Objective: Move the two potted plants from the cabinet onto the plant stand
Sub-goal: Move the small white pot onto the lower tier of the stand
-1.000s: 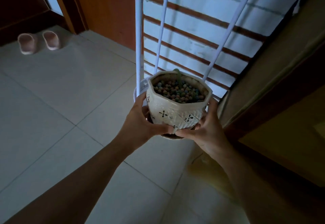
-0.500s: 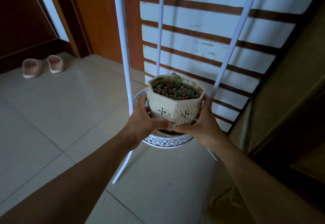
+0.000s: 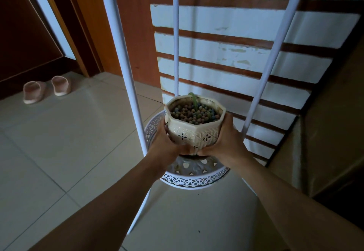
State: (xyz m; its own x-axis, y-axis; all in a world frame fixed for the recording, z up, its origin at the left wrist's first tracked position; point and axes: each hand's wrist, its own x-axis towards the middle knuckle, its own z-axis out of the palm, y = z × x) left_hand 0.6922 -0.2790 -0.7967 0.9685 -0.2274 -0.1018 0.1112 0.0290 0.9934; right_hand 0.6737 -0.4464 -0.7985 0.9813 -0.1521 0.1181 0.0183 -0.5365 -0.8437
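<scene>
My left hand (image 3: 167, 144) and right hand (image 3: 226, 142) clasp the potted plant (image 3: 194, 124), fingers wrapped around its base. It has come lower, now just over the plant stand (image 3: 195, 179) tray between the legs; setting down seems next.

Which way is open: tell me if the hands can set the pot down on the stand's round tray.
Probably yes. Both hands hold the pot between the white poles, directly above the tray, whose visible surface looks bare.
</scene>
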